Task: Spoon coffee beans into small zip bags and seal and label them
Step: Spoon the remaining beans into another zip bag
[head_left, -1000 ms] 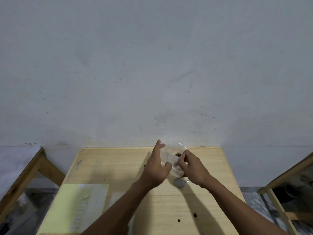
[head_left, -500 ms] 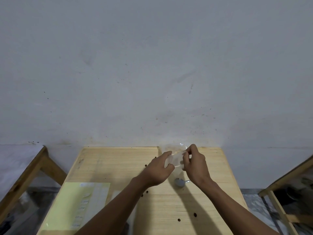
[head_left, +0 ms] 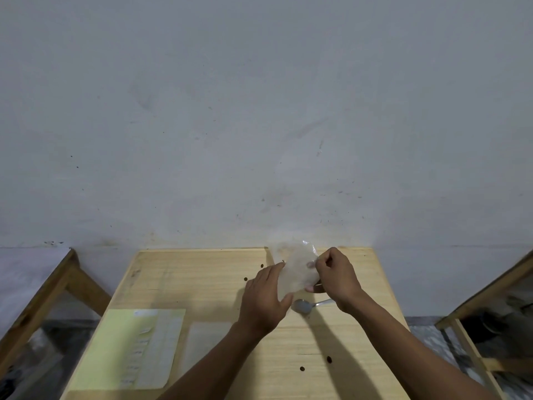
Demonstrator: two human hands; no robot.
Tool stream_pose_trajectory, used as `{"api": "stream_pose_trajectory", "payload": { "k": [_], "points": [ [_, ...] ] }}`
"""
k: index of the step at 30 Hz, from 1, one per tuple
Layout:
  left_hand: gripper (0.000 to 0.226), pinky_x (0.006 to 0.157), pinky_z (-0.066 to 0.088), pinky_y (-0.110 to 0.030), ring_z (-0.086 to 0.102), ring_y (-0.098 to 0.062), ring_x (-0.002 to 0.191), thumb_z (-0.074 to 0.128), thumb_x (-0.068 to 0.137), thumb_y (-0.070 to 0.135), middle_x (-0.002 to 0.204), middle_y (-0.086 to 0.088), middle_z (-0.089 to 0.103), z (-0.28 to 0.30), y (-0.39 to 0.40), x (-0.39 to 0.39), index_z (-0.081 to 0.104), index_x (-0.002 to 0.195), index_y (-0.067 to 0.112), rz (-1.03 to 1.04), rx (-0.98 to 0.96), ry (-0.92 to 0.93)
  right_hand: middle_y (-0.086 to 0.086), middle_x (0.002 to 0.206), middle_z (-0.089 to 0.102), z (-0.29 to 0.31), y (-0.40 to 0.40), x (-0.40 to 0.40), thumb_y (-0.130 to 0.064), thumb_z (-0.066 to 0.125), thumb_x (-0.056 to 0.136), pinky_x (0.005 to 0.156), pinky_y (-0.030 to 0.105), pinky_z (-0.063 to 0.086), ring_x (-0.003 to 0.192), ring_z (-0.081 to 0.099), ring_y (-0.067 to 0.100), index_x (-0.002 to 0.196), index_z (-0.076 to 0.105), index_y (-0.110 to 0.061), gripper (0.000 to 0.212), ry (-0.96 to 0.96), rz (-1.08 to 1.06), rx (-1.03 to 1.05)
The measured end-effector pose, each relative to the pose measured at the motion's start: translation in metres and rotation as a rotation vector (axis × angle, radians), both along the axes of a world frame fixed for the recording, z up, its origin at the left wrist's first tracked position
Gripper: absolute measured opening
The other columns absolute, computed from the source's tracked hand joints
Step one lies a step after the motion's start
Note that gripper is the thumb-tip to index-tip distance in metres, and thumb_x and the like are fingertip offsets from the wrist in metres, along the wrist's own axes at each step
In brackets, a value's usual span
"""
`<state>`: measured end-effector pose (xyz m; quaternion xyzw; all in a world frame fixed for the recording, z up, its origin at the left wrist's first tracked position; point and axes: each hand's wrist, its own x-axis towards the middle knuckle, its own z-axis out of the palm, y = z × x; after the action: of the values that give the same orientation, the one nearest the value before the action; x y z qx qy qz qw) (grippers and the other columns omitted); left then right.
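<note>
Both hands hold one small clear zip bag [head_left: 297, 272] above the far right part of the wooden table [head_left: 202, 284]. My left hand [head_left: 264, 298] grips its left edge and my right hand [head_left: 336, 277] pinches its right edge. Behind the bag a larger crumpled clear bag [head_left: 305, 248] shows; its contents are hidden. A metal spoon [head_left: 302, 306] lies on the table just below the hands. Loose coffee beans [head_left: 302, 368] are scattered on the wood. A yellow label sheet [head_left: 129, 347] lies at the near left, with flat clear bags [head_left: 204, 342] beside it.
A grey wall stands right behind the table's far edge. A wooden bench or frame [head_left: 52, 287] sits to the left and another wooden frame [head_left: 490, 295] to the right, both apart from the table.
My left hand closed from open fingers onto the bag's left edge. Both hands drew the small bag a little toward me and spread it flat between them.
</note>
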<state>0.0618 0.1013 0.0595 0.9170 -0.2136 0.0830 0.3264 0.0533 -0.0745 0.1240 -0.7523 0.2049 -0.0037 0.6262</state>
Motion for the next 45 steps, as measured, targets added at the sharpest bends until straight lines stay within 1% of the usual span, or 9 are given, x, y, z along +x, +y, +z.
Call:
{"api": "stream_pose_trajectory", "payload": {
  "k": [6, 15, 19, 23, 29, 36, 39, 42, 45],
  "points": [
    [0.042, 0.074, 0.05, -0.03, 0.067, -0.01, 0.097, 0.06, 0.079, 0.042, 0.109, 0.011, 0.07, 0.0, 0.017, 0.007, 0.06, 0.116, 0.023, -0.084, 0.101, -0.157, 0.018, 0.09, 0.069, -0.004, -0.028, -0.003, -0.018, 0.049, 0.095, 0.067, 0.048, 0.059, 0.062, 0.069, 0.02, 0.086, 0.052, 0.0, 0.02, 0.052, 0.228, -0.277],
    [0.056, 0.078, 0.044, -0.032, 0.061, -0.013, 0.094, 0.052, 0.074, 0.056, 0.105, 0.01, 0.066, -0.009, 0.037, 0.015, 0.062, 0.117, 0.02, -0.022, 0.16, 0.043, 0.013, 0.092, 0.069, -0.013, -0.059, -0.004, -0.016, 0.059, 0.094, 0.072, 0.032, 0.053, 0.075, 0.067, 0.02, 0.098, 0.066, -0.003, 0.015, 0.073, 0.225, -0.024],
    [0.057, 0.076, 0.048, -0.034, 0.063, -0.018, 0.089, 0.056, 0.076, 0.053, 0.103, 0.003, 0.068, -0.009, 0.05, 0.026, 0.062, 0.117, 0.014, 0.006, 0.178, 0.066, 0.003, 0.094, 0.069, -0.049, -0.077, -0.002, -0.015, 0.06, 0.091, 0.073, 0.028, 0.048, 0.081, 0.063, 0.017, 0.093, 0.069, -0.019, 0.01, 0.116, 0.214, -0.327],
    [0.054, 0.079, 0.046, -0.035, 0.062, -0.022, 0.097, 0.062, 0.079, 0.048, 0.112, 0.0, 0.066, -0.006, 0.058, 0.039, 0.061, 0.119, 0.012, 0.003, 0.213, 0.091, 0.003, 0.11, 0.062, -0.087, -0.078, 0.002, -0.014, 0.059, 0.091, 0.079, 0.023, 0.04, 0.097, 0.057, 0.017, 0.115, 0.067, -0.015, 0.026, 0.199, 0.343, -0.652],
    [0.054, 0.092, 0.043, -0.029, 0.056, -0.013, 0.108, 0.066, 0.082, 0.048, 0.127, 0.008, 0.057, -0.01, 0.065, 0.049, 0.054, 0.126, 0.019, -0.071, 0.287, 0.176, 0.002, 0.141, 0.046, -0.126, -0.065, -0.001, -0.025, 0.048, 0.095, 0.095, 0.037, 0.045, 0.123, 0.045, 0.028, 0.14, 0.049, -0.028, 0.045, 0.261, 0.517, -0.942],
    [0.062, 0.108, 0.033, -0.032, 0.043, -0.011, 0.131, 0.062, 0.085, 0.05, 0.147, 0.012, 0.042, -0.018, 0.063, 0.061, 0.05, 0.137, 0.02, -0.181, 0.39, 0.177, -0.004, 0.123, 0.052, -0.139, -0.063, 0.001, -0.028, 0.043, 0.096, 0.079, 0.033, 0.037, 0.11, 0.047, 0.023, 0.111, 0.059, -0.026, 0.022, 0.206, 0.514, -1.17],
    [0.056, 0.109, 0.031, -0.033, 0.037, -0.01, 0.137, 0.063, 0.084, 0.049, 0.151, 0.014, 0.038, -0.02, 0.058, 0.07, 0.054, 0.132, 0.021, -0.233, 0.42, 0.162, -0.002, 0.117, 0.05, -0.139, -0.065, 0.005, -0.029, 0.044, 0.095, 0.083, 0.033, 0.035, 0.112, 0.045, 0.022, 0.106, 0.058, -0.024, 0.018, 0.251, 0.57, -1.189],
    [0.053, 0.112, 0.027, -0.032, 0.029, -0.008, 0.141, 0.062, 0.084, 0.049, 0.155, 0.018, 0.029, -0.021, 0.05, 0.079, 0.053, 0.13, 0.024, -0.294, 0.454, 0.177, -0.003, 0.105, 0.052, -0.129, -0.07, 0.011, -0.022, 0.044, 0.093, 0.086, 0.035, 0.037, 0.105, 0.048, 0.022, 0.097, 0.054, -0.023, 0.011, 0.298, 0.617, -1.069],
    [0.056, 0.113, 0.028, -0.034, 0.027, -0.008, 0.142, 0.06, 0.084, 0.05, 0.157, 0.02, 0.022, -0.022, 0.044, 0.09, 0.052, 0.133, 0.025, -0.349, 0.477, 0.177, -0.007, 0.084, 0.055, -0.115, -0.091, 0.021, -0.012, 0.046, 0.09, 0.074, 0.037, 0.045, 0.081, 0.054, 0.021, 0.079, 0.047, -0.027, 0.019, 0.272, 0.555, -0.718]
  ]
}}
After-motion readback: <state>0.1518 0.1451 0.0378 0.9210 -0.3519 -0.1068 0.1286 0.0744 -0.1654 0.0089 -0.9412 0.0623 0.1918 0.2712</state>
